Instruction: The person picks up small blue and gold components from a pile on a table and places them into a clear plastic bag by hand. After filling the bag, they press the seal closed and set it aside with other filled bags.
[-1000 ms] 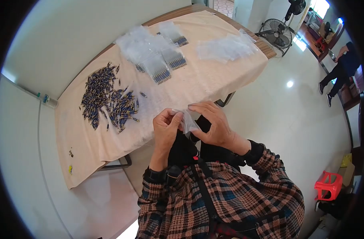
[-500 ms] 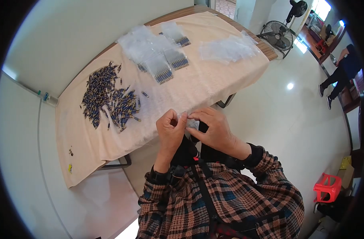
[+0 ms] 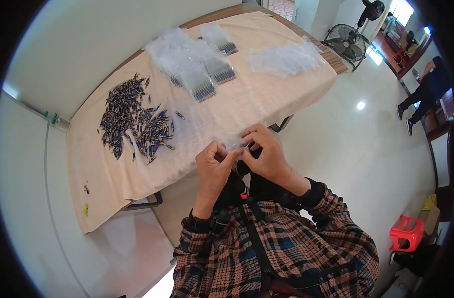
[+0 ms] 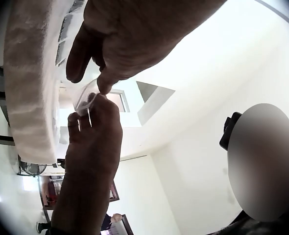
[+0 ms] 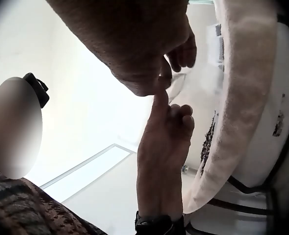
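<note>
hands: two, left hand and right hand, both pinching one small clear bag
filled bags on cloth: about four
change: hands closer together, bag now bunched small

Small packing workshop: heaped connectors, plastic bags, cloth-covered table.

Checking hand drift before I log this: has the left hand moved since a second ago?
Yes, slightly. The left hand has sunk lower in the head view, further off the cloth-covered table edge, pinching the small clear bag with the right hand.
</note>
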Demonstrator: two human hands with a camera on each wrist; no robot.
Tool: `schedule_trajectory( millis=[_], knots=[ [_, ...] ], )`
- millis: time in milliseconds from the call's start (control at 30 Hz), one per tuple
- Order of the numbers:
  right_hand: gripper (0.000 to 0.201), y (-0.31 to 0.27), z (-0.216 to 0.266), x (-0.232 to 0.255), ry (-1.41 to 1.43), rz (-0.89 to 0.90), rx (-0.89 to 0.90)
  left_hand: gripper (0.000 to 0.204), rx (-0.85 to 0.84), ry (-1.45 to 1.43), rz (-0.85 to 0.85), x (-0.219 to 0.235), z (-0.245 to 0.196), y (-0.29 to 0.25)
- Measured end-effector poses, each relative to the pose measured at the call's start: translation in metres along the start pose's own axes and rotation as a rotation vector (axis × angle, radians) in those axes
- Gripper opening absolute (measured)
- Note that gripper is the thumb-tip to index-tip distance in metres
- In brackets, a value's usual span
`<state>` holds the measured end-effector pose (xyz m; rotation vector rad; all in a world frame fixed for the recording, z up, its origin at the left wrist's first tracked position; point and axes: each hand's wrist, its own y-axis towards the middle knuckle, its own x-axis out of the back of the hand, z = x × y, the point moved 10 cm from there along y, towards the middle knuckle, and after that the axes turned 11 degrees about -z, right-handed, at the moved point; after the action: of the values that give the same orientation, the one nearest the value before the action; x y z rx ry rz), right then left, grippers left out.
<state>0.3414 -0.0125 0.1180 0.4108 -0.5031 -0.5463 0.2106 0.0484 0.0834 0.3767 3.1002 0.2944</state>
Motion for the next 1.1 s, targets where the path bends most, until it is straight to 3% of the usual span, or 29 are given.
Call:
schedule_trajectory(
  millis=[200, 300, 400, 500, 633, 667, 767, 867, 1100],
  knots=[
    [0.01, 0.004, 0.005, 0.011, 0.076, -0.082, -0.019, 0.032, -0.17, 0.234, -0.07, 0.007, -0.007, -0.001],
    [0.011, -0.001, 0.029, 0.022, 0.017, -0.201, 0.209, 0.03, -0.266, 0.337, -0.12, 0.012, -0.017, -0.003],
    [0.012, -0.003, 0.039, 0.021, -0.038, -0.236, 0.315, 0.026, -0.354, 0.437, -0.162, 0.014, -0.026, -0.005],
    [0.014, -0.008, 0.045, 0.012, -0.096, -0.232, 0.383, 0.019, -0.546, 0.519, -0.394, 0.02, -0.045, -0.01],
    [0.017, -0.014, 0.046, -0.004, -0.174, -0.144, 0.385, 0.015, -0.689, 0.427, -0.532, 0.027, -0.061, -0.02],
    [0.017, -0.015, 0.044, -0.007, -0.195, -0.106, 0.358, 0.015, -0.689, 0.428, -0.532, 0.03, -0.059, -0.02],
    [0.019, -0.015, 0.04, -0.012, -0.234, -0.058, 0.332, 0.015, -0.822, 0.635, -0.288, 0.013, -0.053, -0.024],
    [0.021, -0.016, 0.038, -0.014, -0.276, -0.034, 0.334, 0.014, -0.759, 0.633, -0.241, 0.012, -0.044, -0.022],
    [0.03, -0.012, 0.029, -0.003, -0.317, -0.201, 0.315, 0.016, -0.674, 0.715, -0.215, -0.004, -0.039, -0.029]
  ],
)
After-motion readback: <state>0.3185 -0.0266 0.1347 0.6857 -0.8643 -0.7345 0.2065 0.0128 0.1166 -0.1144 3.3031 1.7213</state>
